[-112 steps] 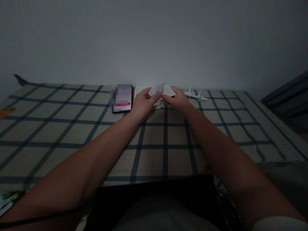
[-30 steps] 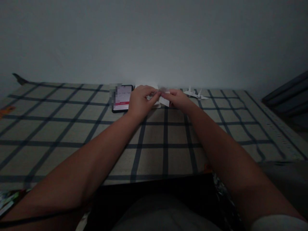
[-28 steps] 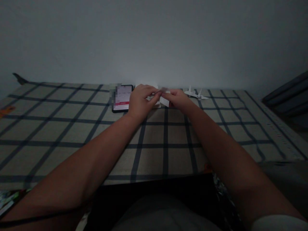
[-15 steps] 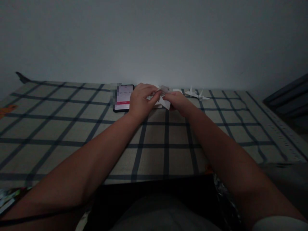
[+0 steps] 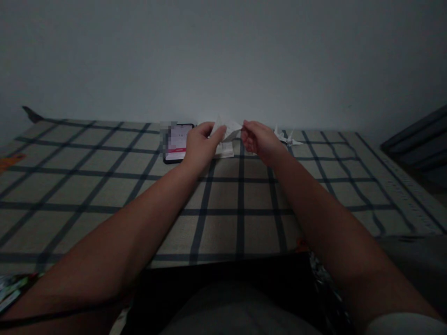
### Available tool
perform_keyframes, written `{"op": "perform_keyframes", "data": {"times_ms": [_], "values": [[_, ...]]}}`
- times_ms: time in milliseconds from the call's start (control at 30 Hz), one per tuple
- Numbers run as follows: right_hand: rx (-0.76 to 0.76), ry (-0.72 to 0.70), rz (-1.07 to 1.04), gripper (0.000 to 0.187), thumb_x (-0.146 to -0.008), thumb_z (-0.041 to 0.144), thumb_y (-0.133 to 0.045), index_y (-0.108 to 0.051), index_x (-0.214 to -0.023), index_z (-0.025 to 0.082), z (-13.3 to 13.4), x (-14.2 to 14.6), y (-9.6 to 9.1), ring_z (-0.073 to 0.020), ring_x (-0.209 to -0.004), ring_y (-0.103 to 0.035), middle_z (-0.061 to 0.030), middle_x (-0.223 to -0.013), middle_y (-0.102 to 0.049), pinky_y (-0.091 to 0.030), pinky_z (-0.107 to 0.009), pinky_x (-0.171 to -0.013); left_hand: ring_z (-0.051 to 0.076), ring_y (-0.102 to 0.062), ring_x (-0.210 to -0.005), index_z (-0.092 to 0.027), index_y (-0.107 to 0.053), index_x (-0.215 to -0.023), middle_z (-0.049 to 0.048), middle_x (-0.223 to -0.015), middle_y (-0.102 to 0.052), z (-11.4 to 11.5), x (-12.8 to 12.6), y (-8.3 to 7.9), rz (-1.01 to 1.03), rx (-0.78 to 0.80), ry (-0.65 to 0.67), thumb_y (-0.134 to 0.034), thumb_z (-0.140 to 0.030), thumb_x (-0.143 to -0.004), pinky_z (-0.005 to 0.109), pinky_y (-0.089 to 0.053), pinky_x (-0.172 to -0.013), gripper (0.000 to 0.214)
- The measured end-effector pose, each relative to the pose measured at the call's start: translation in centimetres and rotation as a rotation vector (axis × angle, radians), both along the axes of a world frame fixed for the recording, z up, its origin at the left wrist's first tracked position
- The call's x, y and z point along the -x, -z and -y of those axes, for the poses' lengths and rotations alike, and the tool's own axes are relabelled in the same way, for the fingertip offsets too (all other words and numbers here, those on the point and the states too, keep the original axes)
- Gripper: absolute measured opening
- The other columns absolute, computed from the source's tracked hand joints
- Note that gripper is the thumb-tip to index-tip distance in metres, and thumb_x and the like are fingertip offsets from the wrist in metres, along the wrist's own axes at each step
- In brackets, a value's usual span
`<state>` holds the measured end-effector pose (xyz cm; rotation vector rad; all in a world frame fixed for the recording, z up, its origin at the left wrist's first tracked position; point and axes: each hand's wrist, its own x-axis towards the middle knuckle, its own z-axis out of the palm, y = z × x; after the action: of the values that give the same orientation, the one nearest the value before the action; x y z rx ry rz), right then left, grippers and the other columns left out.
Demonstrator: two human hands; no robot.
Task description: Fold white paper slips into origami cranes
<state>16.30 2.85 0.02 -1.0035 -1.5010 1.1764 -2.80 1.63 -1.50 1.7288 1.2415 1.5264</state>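
A folded sheet of white paper (image 5: 230,129) is held up between my two hands. My left hand (image 5: 202,144) grips its left side, thumb on the near face and fingers behind. At the paper's right corner, my right hand (image 5: 257,139) pinches the tip between thumb and forefinger, its other fingers curled. Below the paper lies a small white stack of paper (image 5: 225,151), partly covered by my left hand. White folded paper cranes (image 5: 289,139) rest just right of my right hand, partly hidden by it.
A phone (image 5: 175,146) with a lit screen lies left of my left hand. The checked tablecloth (image 5: 223,195) covers the table up to the wall (image 5: 223,60). An orange object (image 5: 12,161) sits at the left edge, and dark striped cloth (image 5: 419,144) is at the right.
My hands have moved apart, the right one slightly to the right. The paper now spreads between them with its right corner drawn out, and more of the stack below shows.
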Motion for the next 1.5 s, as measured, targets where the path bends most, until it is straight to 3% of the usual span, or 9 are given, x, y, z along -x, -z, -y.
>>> {"op": "perform_keyframes", "data": {"times_ms": [267, 467, 700, 833, 1000, 1500], "values": [[0.045, -0.112, -0.004, 0.053, -0.085, 0.074, -0.075, -0.057, -0.093, 0.024, -0.1, -0.5, 0.5, -0.0109, -0.063, -0.055, 0.0011, -0.081, -0.060, -0.041, -0.023, -0.052, 0.019, -0.070, -0.086, -0.021, -0.070, -0.085, 0.0039, -0.088, -0.077, 0.4, -0.2, -0.4, 0.039, 0.039, 0.042, -0.071, -0.045, -0.090, 0.029, -0.055, -0.076, 0.025], [0.126, -0.140, -0.004, 0.046, -0.080, 0.056, -0.086, -0.063, -0.105, 0.025, 0.2, -1.0, 0.2, -0.0121, -0.073, -0.061, 0.0012, -0.088, -0.065, -0.043, -0.021, -0.057, 0.021, -0.071, -0.087, -0.020, -0.072, -0.086, 0.0049, -0.089, -0.078, 0.4, -0.2, -0.4, 0.002, 0.066, 0.066, -0.071, -0.043, -0.087, 0.028, -0.055, -0.073, 0.023], [0.231, -0.217, -0.033, 0.052, -0.076, 0.050, -0.090, -0.067, -0.117, 0.026, 0.0, -1.5, 0.4, -0.0165, -0.088, -0.068, -0.0023, -0.104, -0.075, -0.051, -0.023, -0.067, 0.020, -0.069, -0.083, -0.018, -0.076, -0.089, 0.0051, -0.088, -0.078, 0.5, -0.2, -0.1, -0.061, 0.051, 0.131, -0.070, -0.046, -0.087, 0.029, -0.053, -0.072, 0.029], [0.280, -0.349, -0.021, 0.044, -0.075, 0.045, -0.092, -0.073, -0.109, 0.024, -0.2, -1.8, 0.8, -0.0163, -0.086, -0.069, -0.0013, -0.098, -0.077, -0.054, -0.023, -0.070, 0.019, -0.068, -0.081, -0.017, -0.076, -0.089, 0.0045, -0.087, -0.078, 0.4, -0.1, 0.0, -0.083, 0.043, 0.166, -0.070, -0.044, -0.086, 0.029, -0.052, -0.073, 0.028], [0.292, -0.371, -0.047, 0.033, -0.074, 0.038, -0.093, -0.076, -0.095, 0.019, -0.4, -1.7, 1.1, -0.0161, -0.084, -0.070, -0.0030, -0.092, -0.078, -0.057, -0.025, -0.076, 0.018, -0.067, -0.079, -0.017, -0.076, -0.087, 0.0042, -0.084, -0.077, 0.7, -0.2, -0.2, -0.095, 0.039, 0.190, -0.070, -0.044, -0.086, 0.029, -0.052, -0.073, 0.028], [0.199, -0.319, -0.054, 0.049, -0.061, 0.051, -0.101, -0.074, -0.086, 0.018, -0.4, -1.4, 1.2, -0.0138, -0.079, -0.068, -0.0016, -0.085, -0.075, -0.057, -0.026, -0.075, 0.017, -0.065, -0.077, -0.016, -0.077, -0.085, 0.0040, -0.082, -0.076, 1.3, -0.6, -0.4, -0.102, 0.047, 0.180, -0.071, -0.042, -0.087, 0.029, -0.049, -0.071, 0.027]]}}
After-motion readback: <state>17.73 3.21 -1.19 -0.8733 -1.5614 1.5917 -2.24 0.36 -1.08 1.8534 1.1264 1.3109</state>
